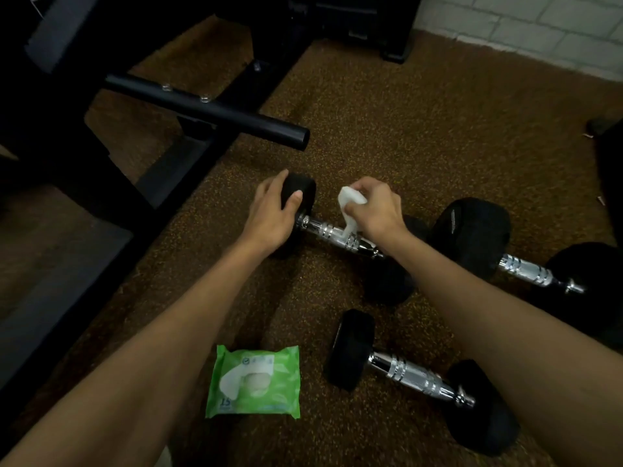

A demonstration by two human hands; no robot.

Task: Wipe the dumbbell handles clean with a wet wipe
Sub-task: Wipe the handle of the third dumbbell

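Three black dumbbells with chrome handles lie on the brown speckled floor. My left hand (273,210) grips the far head of the middle dumbbell (323,232). Just above that dumbbell's chrome handle, my right hand (374,210) holds a white wet wipe (350,203), whose lower end touches the handle. A second dumbbell (526,271) lies to the right, a third (411,375) nearer to me. A green pack of wet wipes (256,382) lies on the floor between my forearms, its flap open.
A black weight bench frame with a round bar (209,109) stands at the left and back. A white brick wall (539,28) runs along the back right. A dark object (610,170) sits at the right edge.
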